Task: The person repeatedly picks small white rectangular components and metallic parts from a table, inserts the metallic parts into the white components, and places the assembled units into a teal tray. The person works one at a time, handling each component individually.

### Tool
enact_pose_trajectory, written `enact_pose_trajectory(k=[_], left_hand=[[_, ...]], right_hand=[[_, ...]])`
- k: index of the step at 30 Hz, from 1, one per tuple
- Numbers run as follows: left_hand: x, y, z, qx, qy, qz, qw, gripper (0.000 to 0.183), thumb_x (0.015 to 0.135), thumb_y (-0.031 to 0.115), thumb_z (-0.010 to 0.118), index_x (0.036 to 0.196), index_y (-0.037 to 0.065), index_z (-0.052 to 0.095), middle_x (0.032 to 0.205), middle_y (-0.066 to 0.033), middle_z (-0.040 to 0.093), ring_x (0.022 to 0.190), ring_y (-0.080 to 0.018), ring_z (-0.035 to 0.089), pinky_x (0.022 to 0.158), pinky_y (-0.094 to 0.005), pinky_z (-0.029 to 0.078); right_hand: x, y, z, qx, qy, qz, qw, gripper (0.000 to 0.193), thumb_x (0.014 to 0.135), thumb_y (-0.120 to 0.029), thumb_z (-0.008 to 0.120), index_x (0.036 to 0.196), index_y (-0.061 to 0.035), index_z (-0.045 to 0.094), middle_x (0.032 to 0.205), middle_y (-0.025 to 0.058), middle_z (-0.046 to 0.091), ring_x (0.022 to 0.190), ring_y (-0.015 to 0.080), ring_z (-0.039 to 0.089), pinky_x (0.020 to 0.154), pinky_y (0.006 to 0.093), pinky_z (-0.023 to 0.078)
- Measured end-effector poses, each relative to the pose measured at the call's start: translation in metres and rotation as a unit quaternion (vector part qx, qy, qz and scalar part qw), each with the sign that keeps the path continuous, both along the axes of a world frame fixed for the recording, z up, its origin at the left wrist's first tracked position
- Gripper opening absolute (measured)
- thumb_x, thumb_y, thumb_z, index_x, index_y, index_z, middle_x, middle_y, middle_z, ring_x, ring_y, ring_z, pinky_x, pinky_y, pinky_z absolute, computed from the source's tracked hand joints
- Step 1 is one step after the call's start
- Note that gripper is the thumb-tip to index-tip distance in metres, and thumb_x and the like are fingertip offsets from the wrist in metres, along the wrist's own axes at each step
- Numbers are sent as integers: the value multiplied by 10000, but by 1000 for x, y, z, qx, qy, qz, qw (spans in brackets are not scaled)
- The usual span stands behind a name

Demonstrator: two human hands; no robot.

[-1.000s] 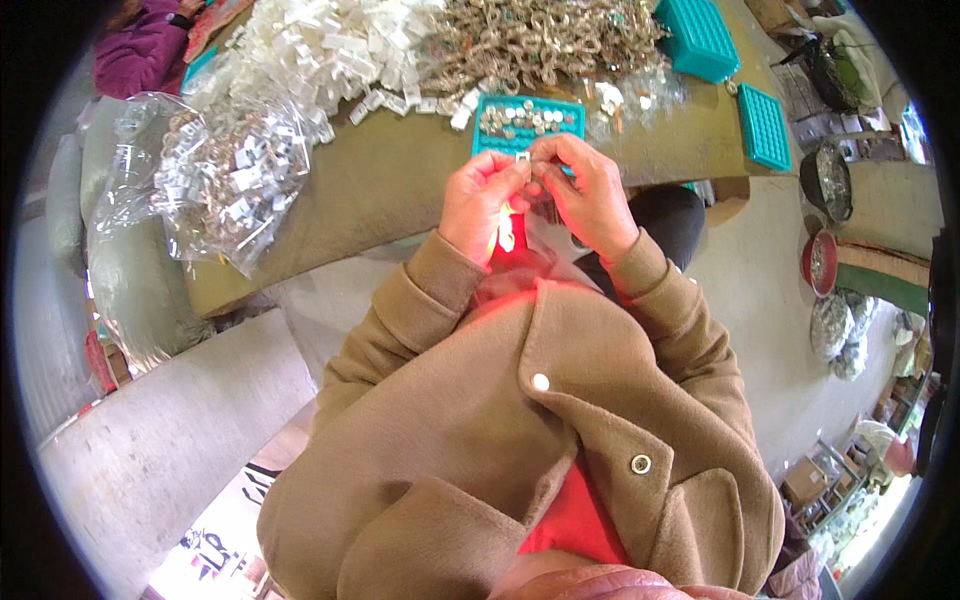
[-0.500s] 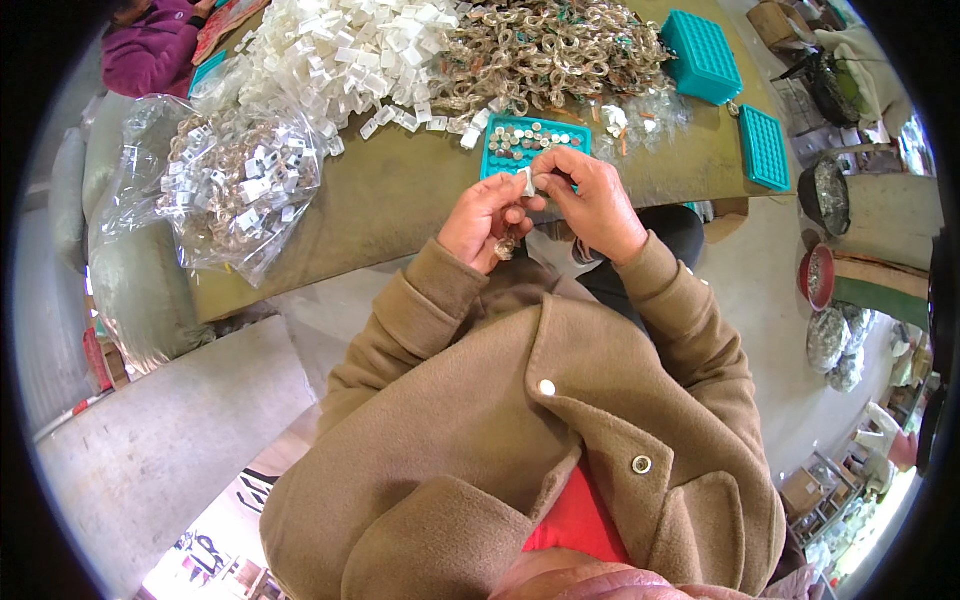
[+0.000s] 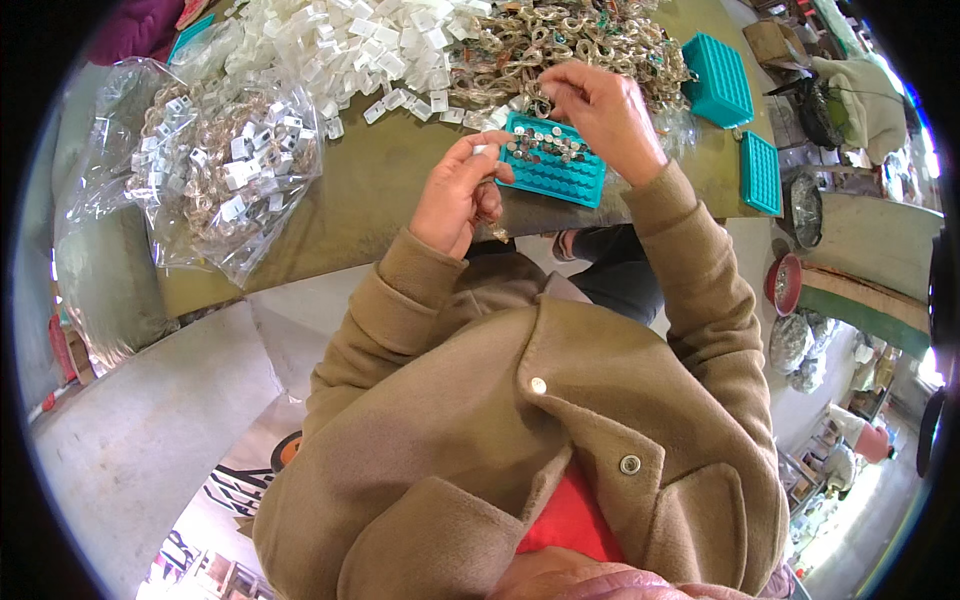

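Note:
My left hand (image 3: 455,200) is closed round a small white plastic piece (image 3: 481,150), pinched between thumb and fingertips. Below that hand dangles a bit of thin clear coiled cord (image 3: 499,233). Just to its right lies a teal tray (image 3: 570,192) with rows of pockets; several small round silvery pieces (image 3: 548,143) sit in its far half. Over the tray's far edge reaches my right hand (image 3: 610,115), its fingers bent together beside a heap of clear and brownish coiled cords (image 3: 520,55). Whatever is between those fingertips is too small to make out.
White plastic pieces (image 3: 370,50) are heaped at the table's far side. A clear bag (image 3: 225,190) of cords and white pieces lies left. Stacked teal trays (image 3: 718,80) and another teal tray (image 3: 760,172) are on the right. A person's purple sleeve (image 3: 130,30) shows far left.
My hands were together over the tray's near edge; now they are apart. The right hand has moved away to the tray's far edge, while the left keeps the white piece, slightly further left.

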State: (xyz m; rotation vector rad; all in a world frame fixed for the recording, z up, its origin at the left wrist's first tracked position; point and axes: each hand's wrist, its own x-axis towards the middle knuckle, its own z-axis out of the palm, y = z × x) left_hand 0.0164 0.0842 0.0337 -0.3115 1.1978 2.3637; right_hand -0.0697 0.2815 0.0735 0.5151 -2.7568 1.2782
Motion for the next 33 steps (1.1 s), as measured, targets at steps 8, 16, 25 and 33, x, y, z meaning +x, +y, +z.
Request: enact_pose_trajectory(k=[8, 16, 25, 33], left_hand=[[-6, -13, -11, 21, -29, 28, 999, 162, 990, 192, 533, 1081, 74, 596, 884, -20, 641, 716, -79, 609, 664, -254, 544], [-11, -23, -9, 61, -41, 9, 997, 190, 1002, 199, 534, 1097, 52, 608, 895, 20, 619, 714, -36, 529, 601, -181, 466], [-19, -21, -7, 224, -67, 46, 971, 322, 1010, 292, 540, 1189, 28, 576, 1109, -33, 605, 645, 3, 374, 528, -140, 327], [-12, -34, 0, 166, -13, 96, 981, 215, 987, 211, 566, 1111, 48, 630, 1001, -3, 651, 577, 8, 395, 489, -144, 331]], right_hand=[[-41, -21, -11, 282, 304, 21, 910, 174, 820, -145, 684, 992, -120, 696, 973, 31, 609, 985, 256, 591, 829, 384, 483], [-44, -14, -3, 141, 178, 47, 973, 80, 854, -82, 661, 919, -40, 645, 766, 39, 606, 725, 183, 592, 678, 320, 481], [6, -50, 5, -149, -15, 66, 986, 107, 857, -66, 685, 949, -19, 656, 784, 26, 658, 703, 85, 579, 661, 255, 487], [48, -50, -2, -131, -67, 100, 984, 157, 882, -136, 683, 979, -14, 661, 815, 23, 650, 760, 88, 575, 680, 247, 480]])
